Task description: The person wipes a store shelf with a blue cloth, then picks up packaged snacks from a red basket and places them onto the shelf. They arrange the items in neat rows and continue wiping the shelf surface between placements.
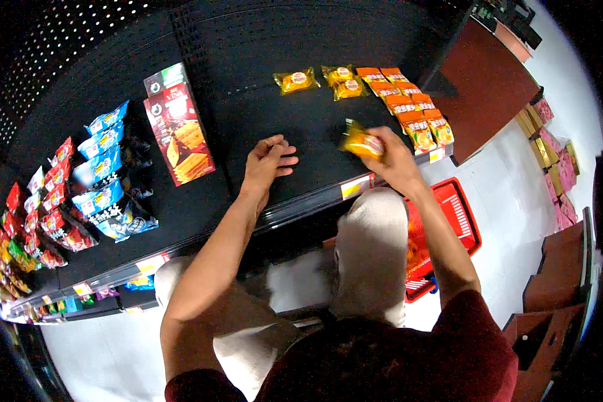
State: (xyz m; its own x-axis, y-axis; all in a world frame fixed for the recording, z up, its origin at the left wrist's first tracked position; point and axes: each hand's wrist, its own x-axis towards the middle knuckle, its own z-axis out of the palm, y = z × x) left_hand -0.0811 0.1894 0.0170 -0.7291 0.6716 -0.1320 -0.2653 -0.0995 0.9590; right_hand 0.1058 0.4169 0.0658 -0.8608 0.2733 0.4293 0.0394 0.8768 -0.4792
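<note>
My right hand [393,160] grips a small yellow cake in a clear wrapper [363,143], held above the black store shelf [311,173] near its front edge. My left hand [270,160] is over the shelf with nothing in it, its fingers partly spread and slightly curled. Farther back on the shelf lies a single wrapped yellow cake [297,81]. To its right, two more wrapped cakes [349,89] sit one in front of the other. Beside these stand two rows of orange snack packets [416,128], right of my right hand.
Left of my left hand stand biscuit boxes [181,138], then blue chip bags [111,201] and red snack bags [68,228]. Price tags [358,187] line the shelf's front edge. A red shopping basket [462,211] is on the floor by my right knee. Pink and gold boxes [558,171] lie farther right.
</note>
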